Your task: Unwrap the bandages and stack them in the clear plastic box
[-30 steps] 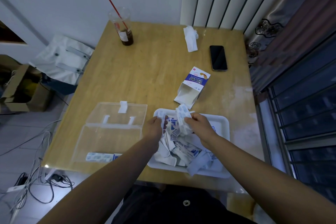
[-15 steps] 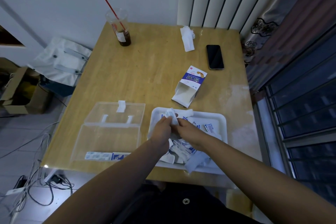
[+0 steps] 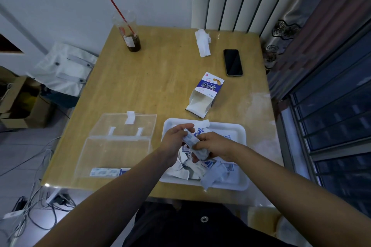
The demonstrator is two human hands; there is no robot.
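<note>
1. Lower left of centre: a few bandages (image 3: pixel 106 172) flat along the near wall of the clear plastic box (image 3: pixel 94 156), lid open.
2. Centre, above the white tray (image 3: pixel 244 132) of torn wrappers (image 3: pixel 208 179): left hand (image 3: pixel 174 140) and right hand (image 3: pixel 217 144), each clamped on one end of a pale bandage strip (image 3: pixel 192 141).
3. Farther up the worktop (image 3: pixel 160 78): opened carton (image 3: pixel 204 94), phone (image 3: pixel 232 62), cup (image 3: pixel 130 34).

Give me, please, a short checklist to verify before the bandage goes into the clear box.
1. The left hand and right hand hold the bandage above the tray: ok.
2. The bandage is fully unwrapped: cannot tell.
3. The lid of the clear box is open: ok.
4. Free floor in the box behind the row of bandages at its near wall: ok.
5. Nothing lies on the table between tray and box: ok.
</note>
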